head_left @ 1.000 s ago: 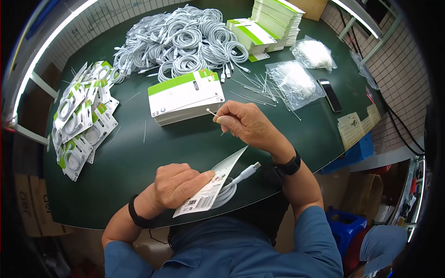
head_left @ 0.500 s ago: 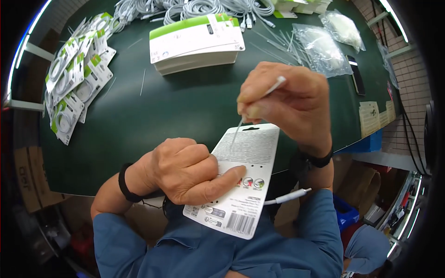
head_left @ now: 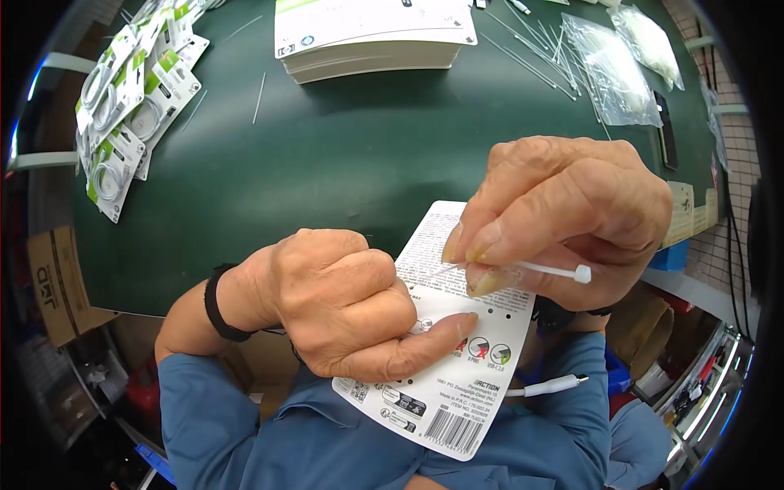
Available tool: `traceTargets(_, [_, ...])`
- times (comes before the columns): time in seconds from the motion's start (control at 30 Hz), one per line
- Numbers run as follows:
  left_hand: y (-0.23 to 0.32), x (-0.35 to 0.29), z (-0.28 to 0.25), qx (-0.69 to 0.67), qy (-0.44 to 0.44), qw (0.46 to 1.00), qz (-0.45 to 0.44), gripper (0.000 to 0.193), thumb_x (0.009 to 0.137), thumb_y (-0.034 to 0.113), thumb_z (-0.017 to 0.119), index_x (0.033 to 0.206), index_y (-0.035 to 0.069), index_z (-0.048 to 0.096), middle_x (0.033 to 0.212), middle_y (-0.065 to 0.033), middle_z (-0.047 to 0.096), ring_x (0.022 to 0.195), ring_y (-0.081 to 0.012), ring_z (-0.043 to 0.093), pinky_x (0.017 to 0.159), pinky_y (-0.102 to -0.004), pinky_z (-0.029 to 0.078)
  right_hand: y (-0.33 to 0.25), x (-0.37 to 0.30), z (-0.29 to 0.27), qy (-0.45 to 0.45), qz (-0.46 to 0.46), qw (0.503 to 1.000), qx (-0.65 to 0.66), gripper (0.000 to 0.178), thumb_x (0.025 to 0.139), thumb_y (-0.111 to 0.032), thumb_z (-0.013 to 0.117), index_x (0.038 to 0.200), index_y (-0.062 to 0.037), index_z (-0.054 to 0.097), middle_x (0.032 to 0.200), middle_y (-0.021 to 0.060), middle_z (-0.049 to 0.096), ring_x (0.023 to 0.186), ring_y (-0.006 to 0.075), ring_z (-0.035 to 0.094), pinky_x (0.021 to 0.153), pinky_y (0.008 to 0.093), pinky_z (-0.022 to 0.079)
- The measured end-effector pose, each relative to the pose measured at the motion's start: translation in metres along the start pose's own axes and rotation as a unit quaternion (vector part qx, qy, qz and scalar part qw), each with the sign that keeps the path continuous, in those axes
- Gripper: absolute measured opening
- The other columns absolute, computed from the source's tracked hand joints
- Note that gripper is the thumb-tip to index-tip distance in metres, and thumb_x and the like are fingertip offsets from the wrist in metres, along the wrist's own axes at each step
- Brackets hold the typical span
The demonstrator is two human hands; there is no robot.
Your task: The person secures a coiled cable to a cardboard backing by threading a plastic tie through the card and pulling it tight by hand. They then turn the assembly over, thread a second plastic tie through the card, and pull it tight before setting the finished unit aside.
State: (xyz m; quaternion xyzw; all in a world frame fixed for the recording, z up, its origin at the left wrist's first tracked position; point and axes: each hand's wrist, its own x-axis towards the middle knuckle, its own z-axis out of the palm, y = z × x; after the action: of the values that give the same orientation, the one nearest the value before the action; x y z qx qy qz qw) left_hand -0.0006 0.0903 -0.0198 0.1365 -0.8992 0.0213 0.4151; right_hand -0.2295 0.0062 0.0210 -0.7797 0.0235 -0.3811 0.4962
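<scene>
So the right hand (head_left: 572, 220) has a white tie (head_left: 551, 269) pinched between thumb and fingertips, just over the card (head_left: 441, 396). The tie lies roughly crosswise: head end out to the right, thin tail running left across the print. The left hand (head_left: 347, 310) is closed on the card's left side, thumb flat on the face. Card's in front of the person's body at the near side of the table (head_left: 245, 180), printed side up, long axis leaning from lower left to upper right. A plug (head_left: 555, 385) sticks out past its right edge, tip to the right; rest of that cable's hidden.

Progress, my guess: this one's partway. The tie isn't cinched, and can't tell if the tail's in a hole. Further out, carded cables (head_left: 167, 90) at left look finished; a stack (head_left: 376, 61) of cards and loose ties (head_left: 531, 65) remain.
</scene>
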Motion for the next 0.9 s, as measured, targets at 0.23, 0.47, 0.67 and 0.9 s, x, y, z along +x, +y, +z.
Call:
traceTargets(0.23, [0.003,-0.004,-0.003,-0.009,-0.001,1.0,-0.017,0.04,0.073,0.021,0.078,0.111,0.01,0.075,0.062,0.0081,0.033,0.051,-0.0054,0.037,0.043,-0.023,0.024,0.006,0.001,0.001,-0.023,-0.015,1.0,-0.007,0.029,0.076,0.012,0.079,0.102,0.0034,0.07,0.09,0.0189,0.076,0.08,0.0211,0.076,0.056,0.026,0.046])
traceTargets(0.47, [0.0,-0.003,0.0,-0.012,0.006,1.0,-0.024,0.04,0.073,0.021,0.078,0.111,0.01,0.076,0.062,0.0081,0.034,0.052,-0.0051,0.038,0.043,-0.0229,0.025,0.01,0.0,0.005,-0.016,0.004,1.0,0.005,0.024,0.077,0.012,0.076,0.099,0.0041,0.071,0.087,0.0189,0.075,0.077,0.0221,0.076,0.056,0.0281,0.05])
traceTargets(0.67, [0.0,0.001,-0.005,-0.012,-0.002,1.0,-0.026,0.041,0.072,0.021,0.079,0.112,0.011,0.076,0.063,0.008,0.035,0.052,-0.0053,0.038,0.044,-0.0224,0.025,0.001,0.004,0.007,-0.075,0.096,0.993,-0.009,0.015,0.075,0.011,0.071,0.087,0.0017,0.074,0.086,0.0156,0.074,0.074,0.021,0.074,0.059,0.0294,0.053])
traceTargets(0.9, [0.005,-0.003,-0.01,0.001,-0.045,0.997,-0.068,0.045,0.068,0.024,0.087,0.11,0.014,0.075,0.081,-0.0056,0.069,0.058,-0.0117,0.057,0.048,-0.0241,0.039,0.007,0.005,0.006,-0.114,0.171,0.977,0.052,0.013,0.075,0.006,0.077,0.083,-0.0029,0.075,0.085,0.0093,0.073,0.074,0.0193,0.072,0.062,0.0289,0.053])
